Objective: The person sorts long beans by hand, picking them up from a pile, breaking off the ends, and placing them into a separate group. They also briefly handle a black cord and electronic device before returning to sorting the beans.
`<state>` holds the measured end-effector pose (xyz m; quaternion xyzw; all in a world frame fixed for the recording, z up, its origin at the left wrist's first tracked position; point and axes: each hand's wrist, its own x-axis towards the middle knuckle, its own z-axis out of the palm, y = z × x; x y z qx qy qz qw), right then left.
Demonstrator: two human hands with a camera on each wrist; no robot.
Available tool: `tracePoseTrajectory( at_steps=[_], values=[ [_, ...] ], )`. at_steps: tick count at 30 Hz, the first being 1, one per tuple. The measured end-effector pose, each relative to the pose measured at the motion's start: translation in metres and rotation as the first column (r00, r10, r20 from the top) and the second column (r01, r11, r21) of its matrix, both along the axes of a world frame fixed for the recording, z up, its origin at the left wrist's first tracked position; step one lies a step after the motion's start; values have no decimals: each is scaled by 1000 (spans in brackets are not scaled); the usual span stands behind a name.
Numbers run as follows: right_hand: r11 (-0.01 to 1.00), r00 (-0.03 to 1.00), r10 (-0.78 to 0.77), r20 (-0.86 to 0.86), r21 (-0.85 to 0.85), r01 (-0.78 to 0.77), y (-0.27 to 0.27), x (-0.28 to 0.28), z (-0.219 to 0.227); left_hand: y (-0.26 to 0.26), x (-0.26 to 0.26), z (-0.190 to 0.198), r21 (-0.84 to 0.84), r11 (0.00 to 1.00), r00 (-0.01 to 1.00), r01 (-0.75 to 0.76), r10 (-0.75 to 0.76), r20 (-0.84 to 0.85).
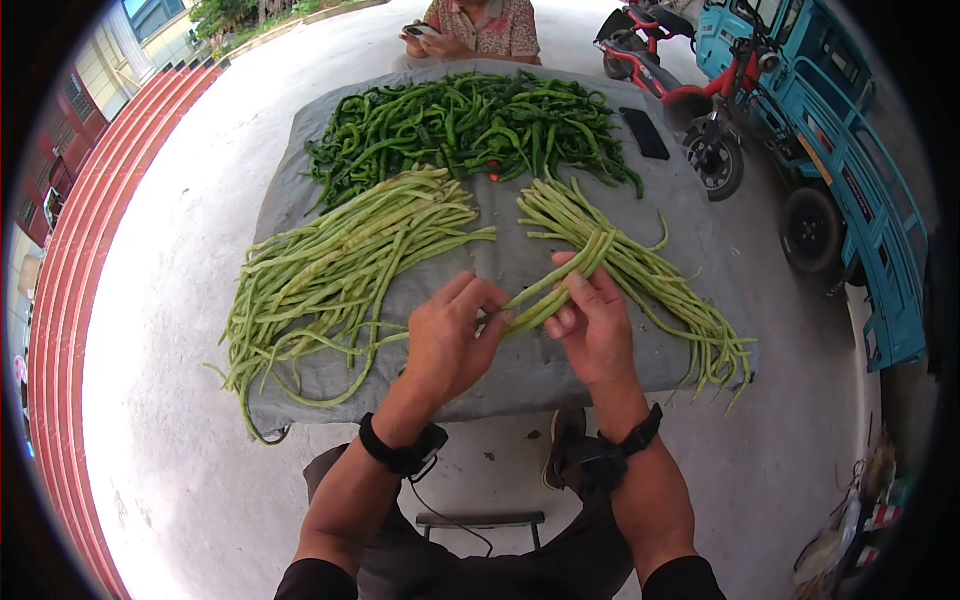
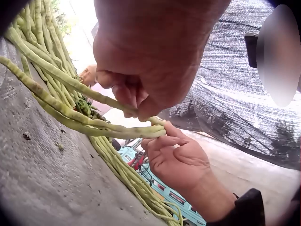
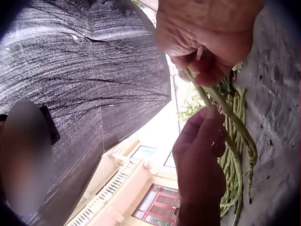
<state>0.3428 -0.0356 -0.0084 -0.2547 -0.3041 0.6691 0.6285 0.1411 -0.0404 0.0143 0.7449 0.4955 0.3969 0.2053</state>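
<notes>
Several long green beans (image 1: 535, 305) stretch between my two hands above the near part of the table. My left hand (image 1: 452, 335) pinches one of these beans between thumb and fingers, clearest in the left wrist view. My right hand (image 1: 600, 325) holds a few bean ends together between thumb and fingers; in the left wrist view, the bean ends (image 2: 157, 132) show at its fingertips. Beside my left hand lies a large pile of long beans (image 1: 330, 260). A smaller bundle of long beans (image 1: 640, 255) lies beyond and right of my right hand.
A heap of green peppers (image 1: 450, 125) covers the far side of the grey cloth-covered table (image 1: 530, 375). A black phone (image 1: 645, 133) lies at the far right. Across the table a person (image 1: 490, 30) holds a phone. A blue three-wheeled cart (image 1: 850, 170) stands to the right.
</notes>
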Motion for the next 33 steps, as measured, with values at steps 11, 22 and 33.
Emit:
tracePoseTrajectory(
  at_steps=[11, 22, 33],
  values=[
    [1000, 997, -24, 79, 19, 23, -1, -1, -1, 4, -3, -5, 55, 991, 992, 121, -122, 22],
    [997, 994, -76, 84, 31, 73, 3, 4, -1, 2, -1, -14, -385, 873, 951, 298, -237, 197],
    [997, 994, -70, 86, 20, 68, 4, 6, -5, -2, 5, -20, -89, 967, 971, 237, -238, 0]
  ],
)
